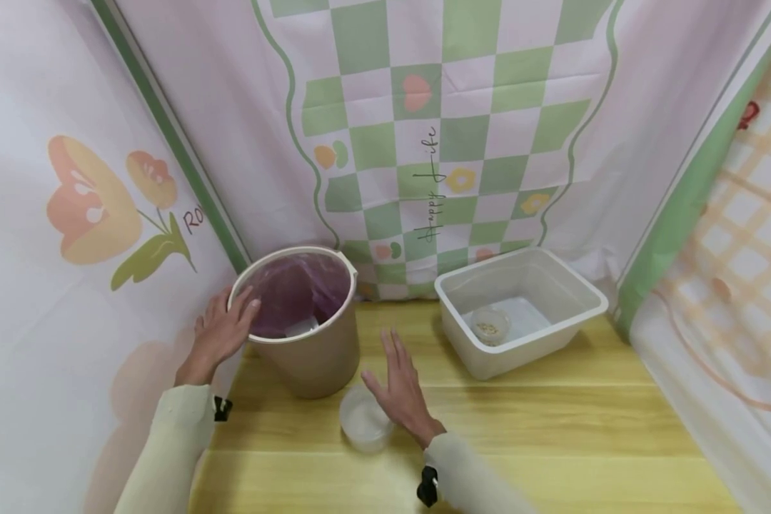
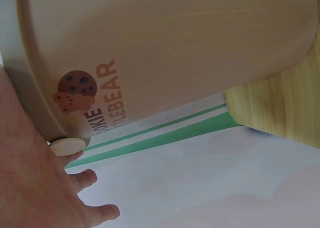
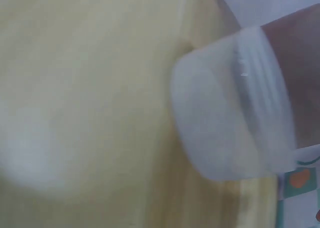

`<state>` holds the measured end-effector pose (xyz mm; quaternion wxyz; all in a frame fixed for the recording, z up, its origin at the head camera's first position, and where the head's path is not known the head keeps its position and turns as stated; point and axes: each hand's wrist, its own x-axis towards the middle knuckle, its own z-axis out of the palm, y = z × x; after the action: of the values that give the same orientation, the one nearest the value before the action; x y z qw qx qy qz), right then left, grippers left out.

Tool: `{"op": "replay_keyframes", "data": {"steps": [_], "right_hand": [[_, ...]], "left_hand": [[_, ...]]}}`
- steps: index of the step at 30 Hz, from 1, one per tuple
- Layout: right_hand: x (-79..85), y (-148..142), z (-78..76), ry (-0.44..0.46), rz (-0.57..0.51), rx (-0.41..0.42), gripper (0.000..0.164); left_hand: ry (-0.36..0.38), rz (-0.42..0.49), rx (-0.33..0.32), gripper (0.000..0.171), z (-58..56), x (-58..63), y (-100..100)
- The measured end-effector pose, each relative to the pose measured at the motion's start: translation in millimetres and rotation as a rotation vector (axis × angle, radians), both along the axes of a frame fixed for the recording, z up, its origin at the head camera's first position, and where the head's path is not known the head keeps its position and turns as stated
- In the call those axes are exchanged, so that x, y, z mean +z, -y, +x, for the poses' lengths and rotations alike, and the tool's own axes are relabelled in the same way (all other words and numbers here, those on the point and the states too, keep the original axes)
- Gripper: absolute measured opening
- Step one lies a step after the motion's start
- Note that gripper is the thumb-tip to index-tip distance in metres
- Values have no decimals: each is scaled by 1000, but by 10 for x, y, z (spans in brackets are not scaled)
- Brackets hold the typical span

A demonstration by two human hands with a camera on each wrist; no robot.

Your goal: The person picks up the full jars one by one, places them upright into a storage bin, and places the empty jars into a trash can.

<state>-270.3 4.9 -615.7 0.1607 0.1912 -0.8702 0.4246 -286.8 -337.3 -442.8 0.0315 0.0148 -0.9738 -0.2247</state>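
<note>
A beige trash bin [image 1: 315,357] lined with a purple bag [image 1: 289,293] stands at the back left; something pale lies inside it. My left hand [image 1: 221,332] rests at the bin's left rim, its fingers fairly straight. The left wrist view shows this palm [image 2: 35,173] beside the rim and the bin's printed wall [image 2: 165,53]. A clear round plastic tub [image 1: 363,421] sits on the table in front of the bin. Just right of it is my right hand [image 1: 403,392], fingers extended and holding nothing. In the right wrist view the tub [image 3: 220,108] appears blurred, without fingers.
To the right stands a white rectangular basin [image 1: 520,350] holding a small clear cup [image 1: 490,325] with small tan pieces in it. The wooden table [image 1: 552,435] is bordered by a checked curtain [image 1: 417,178] at the back and printed cloths at both sides.
</note>
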Motion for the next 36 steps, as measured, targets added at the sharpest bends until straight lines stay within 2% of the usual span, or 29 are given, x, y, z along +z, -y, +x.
{"op": "replay_keyframes", "data": {"steps": [10,16,25,36], "right_hand": [[-287,-32,277,21,28,13,91],[-422,-60,416,69,81,30,100],[-592,-91,514,52,146,64,112],[-689,-93,585,72,145,105,111]], "left_hand": [[-8,6,1,71,-3,-3,-1],[-9,0,0,71,-6,-4,4],[-12,7,2,70,5,-11,3],[-15,14,2,70,24,-9,-5]]}}
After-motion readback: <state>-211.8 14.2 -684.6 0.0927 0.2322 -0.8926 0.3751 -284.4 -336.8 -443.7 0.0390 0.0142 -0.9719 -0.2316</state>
